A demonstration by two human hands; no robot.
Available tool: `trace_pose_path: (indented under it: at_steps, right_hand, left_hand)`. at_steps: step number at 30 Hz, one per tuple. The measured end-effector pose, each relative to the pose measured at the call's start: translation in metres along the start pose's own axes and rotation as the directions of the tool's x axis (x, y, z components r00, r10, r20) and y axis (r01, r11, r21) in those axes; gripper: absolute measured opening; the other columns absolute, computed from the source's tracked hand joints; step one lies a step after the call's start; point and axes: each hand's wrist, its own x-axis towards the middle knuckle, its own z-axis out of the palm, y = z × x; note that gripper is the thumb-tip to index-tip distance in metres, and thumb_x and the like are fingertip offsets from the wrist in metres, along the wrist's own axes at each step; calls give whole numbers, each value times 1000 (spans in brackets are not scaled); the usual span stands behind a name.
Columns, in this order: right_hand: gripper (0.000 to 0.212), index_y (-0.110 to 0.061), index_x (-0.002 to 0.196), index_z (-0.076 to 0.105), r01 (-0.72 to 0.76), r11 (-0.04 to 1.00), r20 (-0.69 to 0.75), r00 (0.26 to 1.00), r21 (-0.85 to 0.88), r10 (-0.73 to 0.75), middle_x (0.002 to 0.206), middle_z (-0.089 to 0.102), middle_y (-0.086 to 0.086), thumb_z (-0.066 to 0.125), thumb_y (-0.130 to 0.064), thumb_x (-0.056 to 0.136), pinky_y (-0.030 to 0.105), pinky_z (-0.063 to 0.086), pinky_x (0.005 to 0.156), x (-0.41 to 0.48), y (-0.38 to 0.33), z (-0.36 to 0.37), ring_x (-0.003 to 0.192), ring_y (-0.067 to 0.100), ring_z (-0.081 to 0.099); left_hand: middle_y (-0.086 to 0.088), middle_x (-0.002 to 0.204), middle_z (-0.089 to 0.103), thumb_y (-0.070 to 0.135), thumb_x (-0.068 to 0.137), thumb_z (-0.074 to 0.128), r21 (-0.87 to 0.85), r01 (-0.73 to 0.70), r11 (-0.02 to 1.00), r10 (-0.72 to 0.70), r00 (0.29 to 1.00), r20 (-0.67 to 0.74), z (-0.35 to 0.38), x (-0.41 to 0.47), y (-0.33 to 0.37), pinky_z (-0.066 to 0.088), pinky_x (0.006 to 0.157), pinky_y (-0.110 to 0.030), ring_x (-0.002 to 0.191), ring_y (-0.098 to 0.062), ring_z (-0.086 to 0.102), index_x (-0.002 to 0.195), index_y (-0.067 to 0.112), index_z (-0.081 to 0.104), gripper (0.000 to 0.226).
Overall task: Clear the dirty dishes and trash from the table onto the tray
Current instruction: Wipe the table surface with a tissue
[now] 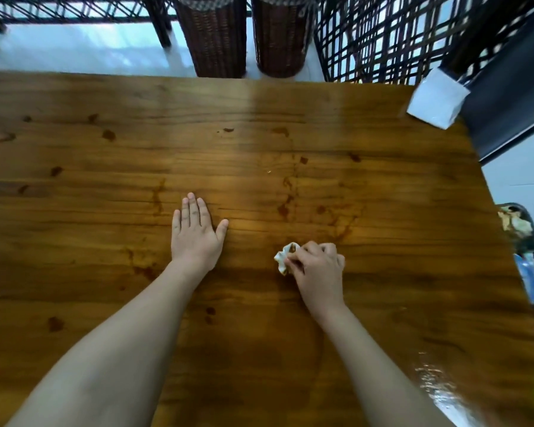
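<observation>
item: crumpled tissue [283, 259], on the wooden surface [105, 155] toward its near right part, pinched in the curled right hand [316, 269]; left hand [194, 234] flat, fingers spread; best lifted clear whole, bunched tight, then carried past the right edge.

Table [259, 134]: warm golden-brown wood, dark streaky grain, darker knots, reddish-brown smears near its middle.
On table, crumpled tissue [281, 261]: white, brown-stained.
At table's far right corner, box [435, 103]: white, faint blue tint.
Beyond table's far edge, wicker columns [216, 35]: dark brown weave.
Beyond same edge, lattice chair [383, 38]: dark criss-cross strips.
Beyond table, floor [90, 50]: pale bluish-white.
</observation>
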Motion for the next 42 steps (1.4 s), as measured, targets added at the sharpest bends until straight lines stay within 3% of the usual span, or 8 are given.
trace_pose_path:
  at_steps: [8, 10, 14, 19, 27, 33, 37, 42]
  right_hand:
    - [9, -21, 80, 76, 34, 999, -3, 999, 22, -34, 83, 67, -7, 82, -21, 73, 34, 31, 69, 0, 18, 0, 84, 26, 56]
    - [5, -20, 84, 76, 28, 999, -17, 999, 31, -27, 88, 67, -5, 77, -22, 79, 34, 29, 73, 13, 16, 0, 91, 27, 53]
    - [22, -21, 104, 74, -5, 1000, 33, 999, 29, 4, 108, 62, -6, 58, -32, 94, 29, 17, 78, 45, 13, 2, 108, 20, 40]
    - [25, -21, 109, 73, -30, 999, 33, 999, 32, 29, 113, 59, -4, 57, -34, 94, 27, 18, 81, 69, 10, 2, 111, 19, 38]
    - [16, -16, 100, 75, -47, 996, -24, 999, 78, 49, 99, 65, -4, 68, -24, 88, 31, 26, 79, 12, 19, 0, 100, 22, 46]
    - [10, -18, 89, 76, -83, 994, -51, 995, 76, 87, 90, 65, -6, 76, -21, 80, 33, 29, 73, -36, 43, -5, 91, 12, 39]
    - [12, -17, 89, 76, -33, 997, -55, 998, 74, 37, 89, 66, -5, 78, -20, 78, 33, 29, 72, -25, 47, -7, 89, 17, 43]
    - [18, -15, 99, 75, -128, 986, -71, 988, 109, 137, 98, 64, -4, 68, -27, 87, 27, 21, 76, 22, 45, -8, 93, 13, 34]
  left_hand:
    - [-10, 161, -14, 51, 101, 12, -180, 22, 983, -32, 998, -56, 7, -9, 44, -12, 116, -31, 148, -21, -14, 152, 6, -5, 70]
    - [-11, 160, -14, 52, 100, 12, -160, 33, 987, -46, 996, -76, 10, -8, 48, -12, 116, -31, 148, -21, -15, 152, 5, -6, 72]
    - [-12, 160, -14, 57, 97, 11, -119, 28, 992, -42, 992, -116, 17, -9, 47, -13, 115, -31, 148, -22, -16, 152, 5, -7, 77]
    - [-13, 160, -16, 61, 96, 11, -97, 28, 995, -39, 993, -115, 17, -9, 49, -14, 115, -32, 147, -23, -17, 151, 5, -10, 82]
    - [-14, 160, -16, 61, 96, 13, -101, 16, 995, -26, 995, -101, 17, -9, 48, -11, 118, -34, 147, -24, -16, 151, 3, -10, 83]
    - [-12, 160, -16, 62, 96, 11, -111, -10, 994, -1, 995, -100, 17, -10, 45, -12, 116, -33, 147, -22, -16, 151, 5, -10, 82]
    - [-11, 160, -16, 64, 95, 11, -107, -13, 994, 2, 995, -104, 18, -8, 44, -12, 116, -33, 147, -22, -16, 152, 6, -10, 84]
    - [-10, 160, -17, 65, 94, 12, -116, -11, 993, -1, 994, -105, 19, -7, 43, -13, 116, -32, 147, -21, -17, 152, 7, -10, 85]
